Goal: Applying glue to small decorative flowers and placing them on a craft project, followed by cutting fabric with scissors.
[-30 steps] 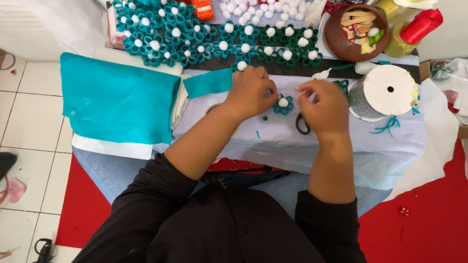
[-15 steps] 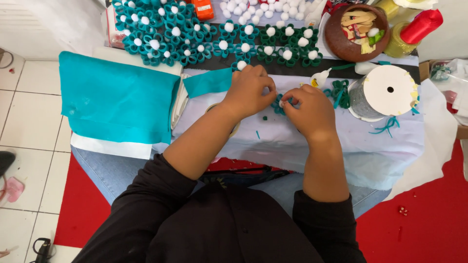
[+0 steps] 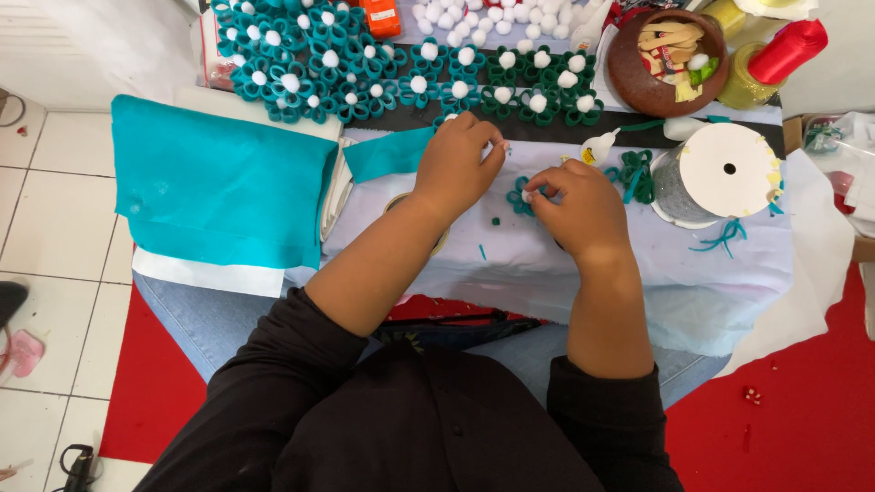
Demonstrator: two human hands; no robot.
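Both your hands met over the white cloth (image 3: 565, 282) — right hand (image 3: 583, 211) pinching the small teal felt loop flower (image 3: 522, 194) steady, left hand (image 3: 458, 162) curled around something I couldn't make out.

Small teal felt flower (image 3: 521, 195), looped petals, flat on white cloth (image 3: 638, 273), mid-desk, partly under right-hand fingertips (image 3: 538, 193)

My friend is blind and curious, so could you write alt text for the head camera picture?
Seen from above, a person's right hand pinches a small teal felt flower on a white cloth, while the left hand rests just beside it. Rows of finished teal flowers with white pompoms lie beyond, next to a white ribbon spool.
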